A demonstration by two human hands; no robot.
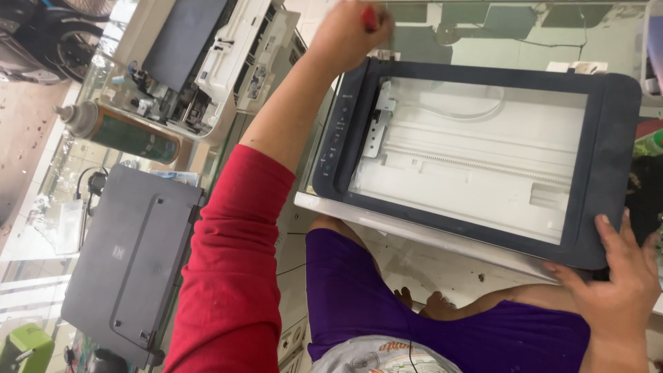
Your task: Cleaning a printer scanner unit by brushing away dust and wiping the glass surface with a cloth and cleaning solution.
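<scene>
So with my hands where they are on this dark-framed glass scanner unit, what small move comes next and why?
Probably keep the right hand pressing the dark-framed glass scanner unit at its near corner while the left hand works its red-handled tool at the far corner; the unit overhangs the glass counter, so it could shift.

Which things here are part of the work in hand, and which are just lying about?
In use: scanner unit, steadied by right hand; red-handled tool gripped in left hand.
Lying about: green spray can, dark printer lid, opened white printer.
</scene>
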